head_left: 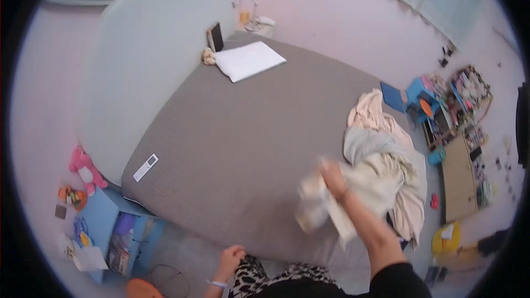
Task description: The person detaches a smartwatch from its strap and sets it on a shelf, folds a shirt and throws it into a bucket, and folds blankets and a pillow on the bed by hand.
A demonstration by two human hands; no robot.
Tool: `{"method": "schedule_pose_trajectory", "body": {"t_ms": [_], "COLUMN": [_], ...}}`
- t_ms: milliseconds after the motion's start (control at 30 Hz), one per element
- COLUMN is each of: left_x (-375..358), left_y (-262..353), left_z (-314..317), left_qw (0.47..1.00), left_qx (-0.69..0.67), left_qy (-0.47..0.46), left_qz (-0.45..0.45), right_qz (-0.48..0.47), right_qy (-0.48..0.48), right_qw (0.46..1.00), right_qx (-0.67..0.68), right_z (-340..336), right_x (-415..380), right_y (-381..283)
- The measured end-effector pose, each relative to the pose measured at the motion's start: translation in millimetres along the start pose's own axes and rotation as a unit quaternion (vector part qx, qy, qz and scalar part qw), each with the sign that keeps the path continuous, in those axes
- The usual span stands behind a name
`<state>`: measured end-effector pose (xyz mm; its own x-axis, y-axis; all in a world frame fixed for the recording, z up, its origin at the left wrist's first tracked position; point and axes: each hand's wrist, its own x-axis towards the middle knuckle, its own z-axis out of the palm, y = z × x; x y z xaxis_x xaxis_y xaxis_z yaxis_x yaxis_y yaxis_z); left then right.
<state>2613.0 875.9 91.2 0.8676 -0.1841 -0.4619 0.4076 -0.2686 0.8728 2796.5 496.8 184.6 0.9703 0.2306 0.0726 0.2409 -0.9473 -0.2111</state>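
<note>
My right hand is closed on a cream-coloured cloth, held over the near right part of the bed. Motion smears both the fingers and the cloth's hanging end. Behind it the cloth runs toward a crumpled heap of bedding in pale pink, grey and cream. My left hand is low by the near edge of the bed, beside my patterned trouser leg. Its fingers are curled in, and nothing shows in them. Under the cloth lies the grey-brown bed cover.
A white pillow lies by the headboard, and a remote control near the left edge. At left stand a blue bedside cabinet and a pink plush toy. A cluttered desk stands at right.
</note>
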Motion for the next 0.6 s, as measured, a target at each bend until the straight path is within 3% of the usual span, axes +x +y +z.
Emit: {"method": "schedule_pose_trajectory", "body": {"t_ms": [33, 67, 133, 167, 233, 400, 533, 600], "left_x": [2.7, 9.8, 22.7, 36.8, 61.3, 93.5, 101.3, 101.1], "left_y": [18.6, 33.2, 34.0, 31.1, 50.1, 137.3, 172.4, 174.7], "left_z": [-25.3, -49.4, -89.2, -105.8, -123.4, -111.0, -81.8, -71.8], "left_qw": [1.0, 0.998, 0.993, 0.99, 0.99, 0.983, 0.975, 0.977], "left_qx": [-0.008, -0.042, -0.094, -0.114, -0.106, -0.135, -0.139, -0.146], "left_qy": [0.02, 0.038, 0.068, 0.085, 0.096, 0.086, 0.11, 0.07], "left_qz": [0.011, -0.006, -0.016, -0.003, 0.017, 0.093, 0.132, 0.141], "right_qz": [-0.134, -0.244, -0.218, -0.212, -0.213, -0.114, -0.019, 0.028], "right_qy": [0.144, 0.298, 0.283, 0.298, 0.353, 0.42, 0.401, 0.379], "right_qw": [0.98, 0.919, 0.918, 0.907, 0.901, 0.9, 0.909, 0.915], "right_qx": [-0.023, -0.079, 0.171, 0.208, 0.134, -0.037, -0.115, -0.135], "right_z": [-65.0, -129.8, -237.4, -286.9, -367.2, -485.1, -513.0, -511.5], "right_x": [53.9, 107.6, 162.2, 174.6, 169.0, 125.3, 88.1, 67.0], "right_y": [-51.5, -102.9, -150.1, -169.5, -176.8, -101.4, -3.7, 58.7]}}
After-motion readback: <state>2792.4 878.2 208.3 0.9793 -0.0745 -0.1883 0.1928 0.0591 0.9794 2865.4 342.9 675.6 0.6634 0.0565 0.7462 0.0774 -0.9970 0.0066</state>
